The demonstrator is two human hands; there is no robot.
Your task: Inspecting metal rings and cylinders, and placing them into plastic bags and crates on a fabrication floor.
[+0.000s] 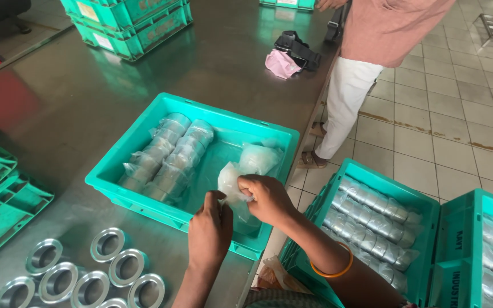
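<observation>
Over the near corner of the teal crate (144,140), the left hand (209,231) and right hand (266,197) both pinch a clear plastic bag (232,182), fingers closed on its gathered film. Just beyond the right hand lies another filled bag (258,158); to the left hand's far side sit wrapped stacks of metal rings (166,157). Thin film may tear or slip from the pinch, judging by the tight grip. Loose rings (109,244) lie on the table (161,245) beside the left forearm, where an elbow could knock them.

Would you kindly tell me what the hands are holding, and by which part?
Both hands, left and right, pinch the open top of a clear plastic bag above the teal crate.
</observation>
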